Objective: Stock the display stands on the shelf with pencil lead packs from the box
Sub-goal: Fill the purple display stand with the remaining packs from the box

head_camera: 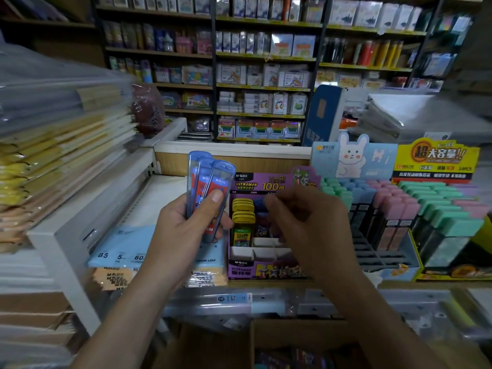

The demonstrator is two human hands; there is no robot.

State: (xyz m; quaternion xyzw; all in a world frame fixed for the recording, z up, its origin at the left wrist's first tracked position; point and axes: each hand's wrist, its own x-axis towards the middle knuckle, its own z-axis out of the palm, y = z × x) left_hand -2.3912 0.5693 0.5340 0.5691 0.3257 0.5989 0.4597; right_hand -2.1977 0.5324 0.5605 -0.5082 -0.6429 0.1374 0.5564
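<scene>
Blue lead packs (210, 187) are gripped in the left hand (183, 230), just left of the purple display stand (266, 267) at the shelf (165, 190) front edge. Yellow packs (242, 209) stand in its left rear slots. The right hand (306, 225) is curled over it; whether anything is held cannot be told.

The blue lead packs (210, 182) are clear, shiny plastic and look smooth. The purple display stand (255, 270) is printed card with a soft shine, and its white dividers (266, 253) look dull and papery. The yellow-capped packs (242, 206) in it are smooth plastic. The box (213, 350) is plain brown cardboard, not shiny. The paper stacks (53, 115) are wrapped in shiny clear film.
</scene>
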